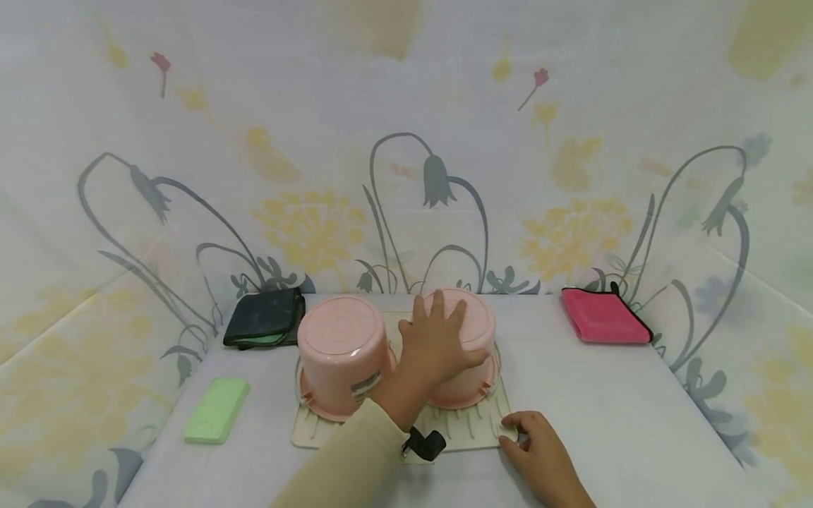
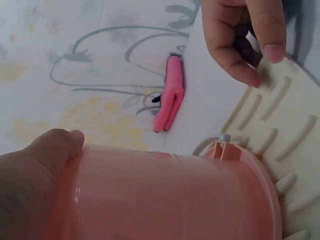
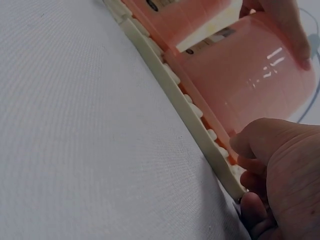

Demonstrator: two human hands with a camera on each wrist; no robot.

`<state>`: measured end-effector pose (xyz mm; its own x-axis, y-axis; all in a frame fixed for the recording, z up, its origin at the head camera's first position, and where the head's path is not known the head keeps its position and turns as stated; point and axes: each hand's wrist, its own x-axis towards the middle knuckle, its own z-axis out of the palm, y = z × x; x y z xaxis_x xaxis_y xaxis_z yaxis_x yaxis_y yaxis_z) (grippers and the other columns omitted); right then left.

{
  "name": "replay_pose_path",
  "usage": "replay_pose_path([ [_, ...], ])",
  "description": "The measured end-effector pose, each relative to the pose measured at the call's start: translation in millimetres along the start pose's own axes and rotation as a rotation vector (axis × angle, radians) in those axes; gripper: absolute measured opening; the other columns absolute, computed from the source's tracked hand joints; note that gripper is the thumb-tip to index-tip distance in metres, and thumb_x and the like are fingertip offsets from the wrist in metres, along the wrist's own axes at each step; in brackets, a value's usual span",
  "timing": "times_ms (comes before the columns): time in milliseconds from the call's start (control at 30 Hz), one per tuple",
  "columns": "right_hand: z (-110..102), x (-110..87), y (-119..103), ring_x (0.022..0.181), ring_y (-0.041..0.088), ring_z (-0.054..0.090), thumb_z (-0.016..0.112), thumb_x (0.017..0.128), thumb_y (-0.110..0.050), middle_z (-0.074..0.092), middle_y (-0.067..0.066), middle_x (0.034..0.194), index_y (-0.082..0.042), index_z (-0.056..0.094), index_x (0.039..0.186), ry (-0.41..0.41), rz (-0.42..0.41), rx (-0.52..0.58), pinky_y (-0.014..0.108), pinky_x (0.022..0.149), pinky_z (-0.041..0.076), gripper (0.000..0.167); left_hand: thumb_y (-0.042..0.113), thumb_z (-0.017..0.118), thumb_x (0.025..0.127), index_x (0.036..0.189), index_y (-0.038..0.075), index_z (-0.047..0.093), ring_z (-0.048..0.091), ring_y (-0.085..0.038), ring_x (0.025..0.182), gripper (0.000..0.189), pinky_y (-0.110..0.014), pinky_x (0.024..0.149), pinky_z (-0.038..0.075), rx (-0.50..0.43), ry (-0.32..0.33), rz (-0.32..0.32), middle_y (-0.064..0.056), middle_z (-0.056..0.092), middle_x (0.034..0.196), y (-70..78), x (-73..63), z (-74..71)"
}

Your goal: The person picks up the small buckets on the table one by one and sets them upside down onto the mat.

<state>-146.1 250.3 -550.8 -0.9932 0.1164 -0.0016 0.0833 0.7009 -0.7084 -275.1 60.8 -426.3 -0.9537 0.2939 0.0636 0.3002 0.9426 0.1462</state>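
Note:
Two pink buckets stand upside down side by side, the left bucket [image 1: 339,346] and the right bucket [image 1: 470,384], on a cream ridged drain board [image 1: 470,430]. My left hand [image 1: 435,346] rests on the right bucket's upturned base with its fingers spread, the thumb [image 2: 60,145] lying at the base's edge. At the board's near right corner my right hand [image 1: 540,451] pinches the edge between thumb and fingers. In the right wrist view, that hand [image 3: 290,170] has fingers at the underside of the board's corner, partly hidden.
A green sponge block [image 1: 217,411] lies on the white table at the left. Behind it is a folded black cloth [image 1: 263,315] with a green side, near the left bucket. A pink cloth [image 1: 603,315] with dark trim lies at the back right. Floral fabric [image 1: 406,141] encloses the table.

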Motion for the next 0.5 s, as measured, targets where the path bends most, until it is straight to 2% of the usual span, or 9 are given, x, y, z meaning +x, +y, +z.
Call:
replay_pose_path([
  [67, 0, -0.3, 1, 0.090, 0.009, 0.053, 0.077, 0.095, -0.018, 0.064, 0.001, 0.121, -0.015, 0.072, 0.113, -0.003, 0.004, 0.001, 0.021, 0.073, 0.050, 0.019, 0.086, 0.057, 0.084, 0.166, 0.036, 0.030, 0.015, -0.044, 0.160, 0.099, -0.070, 0.108, 0.039, -0.073, 0.018, 0.010, -0.009, 0.018, 0.176, -2.9, -2.1, 0.8],
  [167, 1, -0.7, 2, 0.093, 0.010, 0.054, 0.077, 0.095, -0.018, 0.064, 0.002, 0.121, -0.014, 0.072, 0.114, -0.008, 0.013, 0.010, 0.022, 0.073, 0.050, 0.020, 0.075, 0.060, 0.091, 0.162, 0.033, 0.040, 0.022, -0.038, 0.159, 0.085, -0.070, 0.110, 0.035, -0.250, 0.105, 0.037, -0.007, 0.025, 0.174, -11.9, -7.7, -1.6],
  [267, 1, -1.3, 2, 0.094, 0.011, 0.054, 0.077, 0.096, -0.019, 0.063, 0.002, 0.122, -0.013, 0.072, 0.114, -0.021, 0.026, 0.018, 0.021, 0.073, 0.050, 0.021, 0.053, 0.062, 0.098, 0.151, 0.024, 0.054, 0.037, -0.033, 0.153, 0.062, -0.067, 0.114, 0.033, -0.451, 0.261, 0.099, -0.006, 0.038, 0.168, -24.4, -19.8, -4.8],
  [333, 0, -1.2, 3, 0.098, 0.012, 0.055, 0.076, 0.096, -0.021, 0.063, 0.003, 0.124, -0.013, 0.071, 0.116, -0.031, 0.038, 0.029, 0.022, 0.075, 0.051, 0.022, 0.041, 0.061, 0.099, 0.142, 0.017, 0.062, 0.046, -0.030, 0.147, 0.049, -0.061, 0.116, 0.037, -0.537, 0.369, 0.154, -0.006, 0.048, 0.161, -32.9, -31.5, -4.2],
  [433, -4, -2.0, 3, 0.106, 0.014, 0.058, 0.073, 0.099, -0.024, 0.063, 0.006, 0.129, -0.010, 0.070, 0.120, -0.049, 0.056, 0.058, 0.024, 0.080, 0.054, 0.025, 0.028, 0.062, 0.098, 0.129, 0.011, 0.069, 0.057, -0.026, 0.136, 0.036, -0.050, 0.111, 0.049, -0.597, 0.505, 0.239, -0.006, 0.061, 0.145, -46.5, -54.1, -2.2],
  [500, -10, -3.0, 3, 0.112, 0.017, 0.060, 0.070, 0.101, -0.026, 0.062, 0.010, 0.132, -0.008, 0.068, 0.124, -0.059, 0.066, 0.086, 0.028, 0.085, 0.056, 0.029, 0.022, 0.062, 0.098, 0.118, 0.010, 0.072, 0.064, -0.022, 0.121, 0.025, -0.043, 0.099, 0.056, -0.598, 0.591, 0.269, -0.005, 0.068, 0.127, -57.6, -69.2, -2.4],
])
